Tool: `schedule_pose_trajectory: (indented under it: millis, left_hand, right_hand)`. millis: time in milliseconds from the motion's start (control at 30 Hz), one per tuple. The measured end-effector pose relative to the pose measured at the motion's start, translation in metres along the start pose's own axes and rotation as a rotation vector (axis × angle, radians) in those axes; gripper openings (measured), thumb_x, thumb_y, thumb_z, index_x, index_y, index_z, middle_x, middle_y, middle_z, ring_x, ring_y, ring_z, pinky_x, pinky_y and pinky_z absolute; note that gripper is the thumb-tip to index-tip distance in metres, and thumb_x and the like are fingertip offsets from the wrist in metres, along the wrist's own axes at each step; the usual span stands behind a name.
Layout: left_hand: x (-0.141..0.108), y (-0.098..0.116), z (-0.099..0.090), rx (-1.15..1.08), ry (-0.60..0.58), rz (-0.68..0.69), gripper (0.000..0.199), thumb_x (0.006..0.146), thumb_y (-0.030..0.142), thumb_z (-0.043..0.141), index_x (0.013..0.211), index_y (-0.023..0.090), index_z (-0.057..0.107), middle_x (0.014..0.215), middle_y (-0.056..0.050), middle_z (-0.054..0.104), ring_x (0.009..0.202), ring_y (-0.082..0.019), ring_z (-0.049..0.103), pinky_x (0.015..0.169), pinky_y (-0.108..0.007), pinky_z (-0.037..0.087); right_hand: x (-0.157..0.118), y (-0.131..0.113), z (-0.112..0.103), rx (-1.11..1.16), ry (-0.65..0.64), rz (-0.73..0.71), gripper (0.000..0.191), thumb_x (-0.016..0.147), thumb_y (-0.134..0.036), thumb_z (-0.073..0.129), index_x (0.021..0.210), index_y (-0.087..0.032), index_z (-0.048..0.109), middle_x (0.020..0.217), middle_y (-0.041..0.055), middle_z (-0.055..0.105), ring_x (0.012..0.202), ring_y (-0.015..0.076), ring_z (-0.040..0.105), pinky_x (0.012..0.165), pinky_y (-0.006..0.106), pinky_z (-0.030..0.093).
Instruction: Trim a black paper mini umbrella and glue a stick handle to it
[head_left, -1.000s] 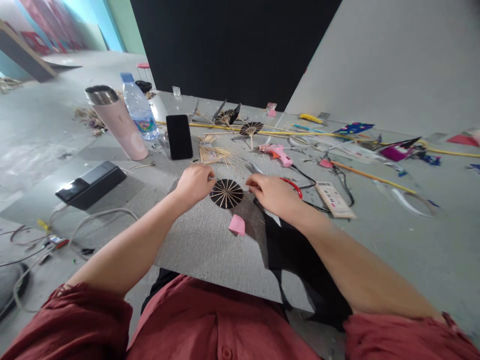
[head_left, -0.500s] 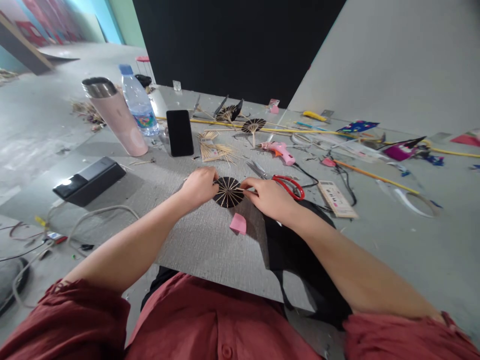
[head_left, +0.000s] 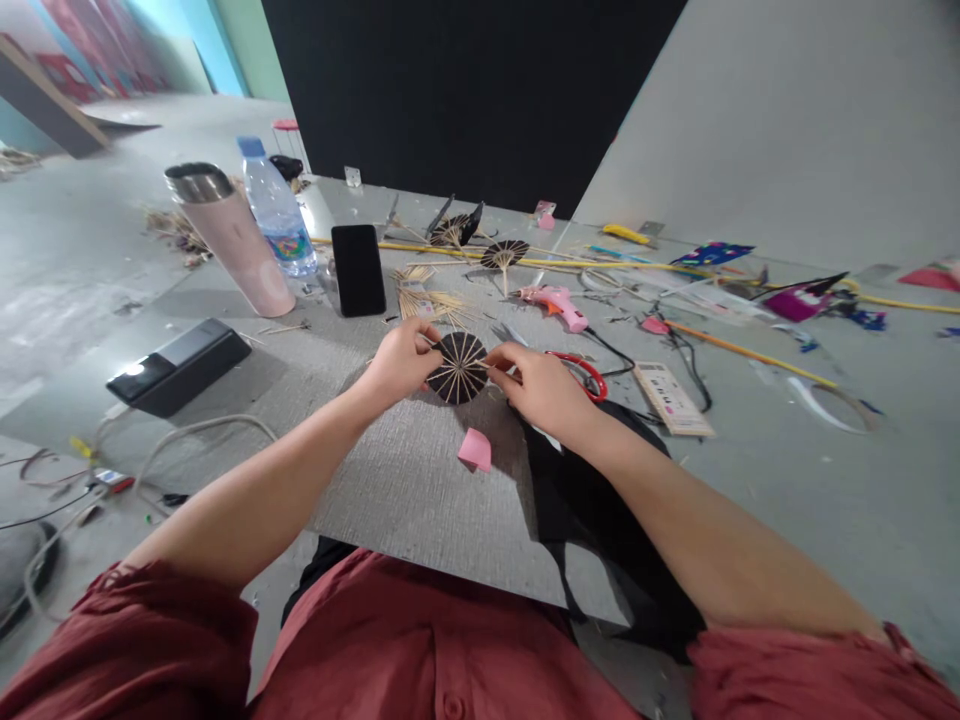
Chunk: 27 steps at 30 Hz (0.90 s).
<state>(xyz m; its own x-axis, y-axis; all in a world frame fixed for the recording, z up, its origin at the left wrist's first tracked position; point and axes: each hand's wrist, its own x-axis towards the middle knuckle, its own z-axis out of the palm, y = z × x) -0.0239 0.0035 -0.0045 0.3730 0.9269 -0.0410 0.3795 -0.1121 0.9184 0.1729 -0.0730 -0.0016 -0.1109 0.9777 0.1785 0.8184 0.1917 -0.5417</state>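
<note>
A small round black disc with thin pale sticks fanning out from its centre is held up between my hands, over the grey table. My left hand pinches its left edge between thumb and fingers. On the other side, my right hand has its fingertips closed on a thin wooden stick that reaches the disc's right edge. Whether that stick is joined to the disc, I cannot tell. Below the disc lies a pink paper piece. Red-handled scissors sit partly hidden behind my right hand.
Beyond my hands are loose sticks, a phone, a pink glue gun and another black stick-ribbed disc. A pink tumbler and water bottle stand left, near a dark box-shaped device. Black cloth lies right.
The disc has risen slightly and tilted a little between my hands. My left fingers have shifted up along its edge, while my right hand keeps its pinch on the stick.
</note>
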Motion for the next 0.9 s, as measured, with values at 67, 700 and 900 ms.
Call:
schedule_pose_trajectory:
  millis: [67,700,900]
  left_hand:
    - [0.000,0.001,0.000,-0.043,0.068,0.048,0.023,0.078,0.004,0.056,0.091,0.021,0.048,0.057,0.006,0.060,0.045,-0.010,0.055,0.047,-0.023,0.043]
    - [-0.014,-0.002,0.009,0.113,0.251,0.491,0.028,0.086,0.011,0.058,0.111,0.015,0.068,0.102,-0.006,0.076,0.091,-0.015,0.072,0.078,-0.024,0.056]
    - [-0.012,-0.005,0.011,0.058,0.307,0.558,0.025,0.086,0.012,0.058,0.107,0.016,0.070,0.098,-0.006,0.076,0.085,-0.016,0.073,0.077,-0.027,0.058]
  right_hand:
    - [-0.001,-0.002,-0.001,0.073,0.007,0.053,0.008,0.098,-0.023,0.055,0.101,-0.021,0.061,0.080,0.0032,0.074,0.075,0.0207,0.070,0.070,0.032,0.048]
    - [0.002,-0.009,0.013,0.694,-0.151,0.131,0.009,0.096,-0.015,0.042,0.102,-0.019,0.047,0.068,-0.0043,0.059,0.045,0.0082,0.046,0.049,0.022,0.040]
    - [0.003,-0.009,0.014,0.704,-0.148,0.133,0.011,0.096,-0.013,0.043,0.102,-0.018,0.051,0.067,-0.0040,0.060,0.042,0.0067,0.046,0.045,0.019,0.038]
